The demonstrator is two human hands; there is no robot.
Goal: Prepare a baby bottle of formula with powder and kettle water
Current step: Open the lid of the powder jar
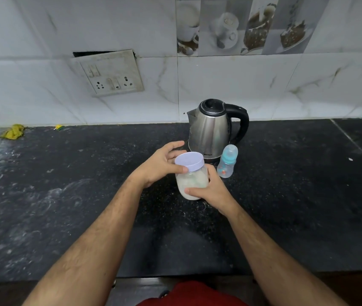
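A clear plastic jar of white powder (192, 183) with a pale lilac lid (189, 161) is held just above the black counter. My right hand (211, 191) grips the jar's body from the right and below. My left hand (161, 164) curls round the lid from the left, thumb on its front rim. Behind the jar stands a steel kettle (211, 127) with a black handle and a closed lid. To the kettle's right front stands a small baby bottle (227, 161) with a teal collar and a clear cap on.
The black stone counter (87, 195) carries white dusty smears on its left part. A yellow cloth (13, 131) lies at the back left by the tiled wall. A socket plate (111, 74) hangs loose on the wall. The counter's front edge runs near my body.
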